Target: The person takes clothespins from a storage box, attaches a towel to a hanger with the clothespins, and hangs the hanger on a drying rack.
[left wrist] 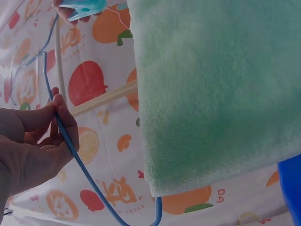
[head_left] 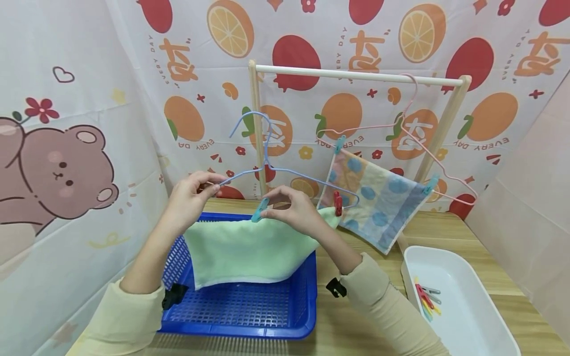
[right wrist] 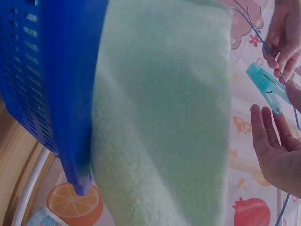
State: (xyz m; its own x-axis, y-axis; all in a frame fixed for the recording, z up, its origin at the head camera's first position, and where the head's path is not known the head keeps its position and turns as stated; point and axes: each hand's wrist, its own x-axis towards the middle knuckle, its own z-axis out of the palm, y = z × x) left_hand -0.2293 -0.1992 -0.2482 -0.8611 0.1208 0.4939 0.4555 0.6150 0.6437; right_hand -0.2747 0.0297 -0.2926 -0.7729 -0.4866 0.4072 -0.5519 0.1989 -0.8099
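Observation:
My left hand (head_left: pixel 187 200) pinches one arm of a blue wire hanger (head_left: pixel 296 173), its hook pointing up. In the left wrist view, thumb and fingers close round the blue wire. A pale green towel (head_left: pixel 242 254) hangs along the hanger's lower part, over the basket. Its right corner is held by a red clothespin (head_left: pixel 338 203). With thumb and fingers my right hand (head_left: pixel 296 207) pinches a teal clothespin (head_left: pixel 260 209) at the towel's top edge, left of the middle. The right wrist view shows this teal clothespin (right wrist: pixel 265 87) between the fingers.
Under the towel stands a blue plastic basket (head_left: pixel 240 330). Behind is a wooden rack with a white bar (head_left: pixel 356 74); a pink hanger (head_left: pixel 369 128) on it carries a patchwork towel (head_left: pixel 371 198) held by two teal clothespins. At right, a white tray (head_left: pixel 478 277) contains several clothespins (head_left: pixel 426 296).

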